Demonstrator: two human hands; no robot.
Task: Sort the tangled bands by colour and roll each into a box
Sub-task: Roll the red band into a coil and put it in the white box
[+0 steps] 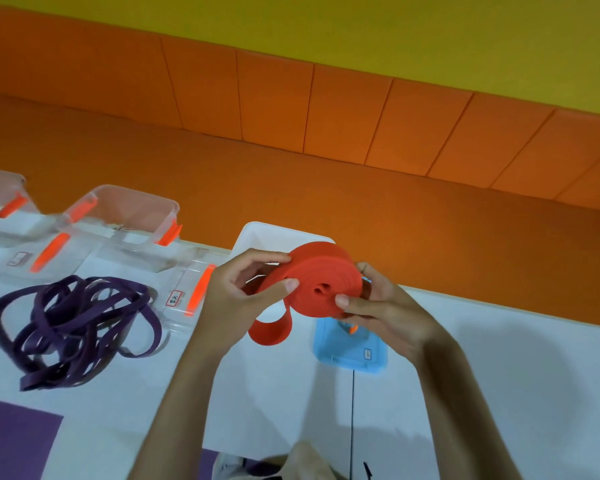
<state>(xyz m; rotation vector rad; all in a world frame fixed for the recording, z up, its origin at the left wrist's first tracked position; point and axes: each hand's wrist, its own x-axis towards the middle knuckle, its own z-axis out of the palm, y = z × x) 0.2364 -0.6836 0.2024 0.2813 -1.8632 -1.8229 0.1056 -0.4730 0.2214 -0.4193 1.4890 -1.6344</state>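
A red band is wound into a thick coil held above the table, with a loose tail looping down below it. My left hand grips the coil's left side and the tail. My right hand pinches the coil's right side, thumb on its face. A tangle of purple bands lies on the white table at the left. A white box stands behind the coil, partly hidden by it.
Clear plastic boxes with orange latches stand at the table's far left edge, and one with a label beside my left hand. A blue lid lies under my right hand. An orange padded bench is beyond the table.
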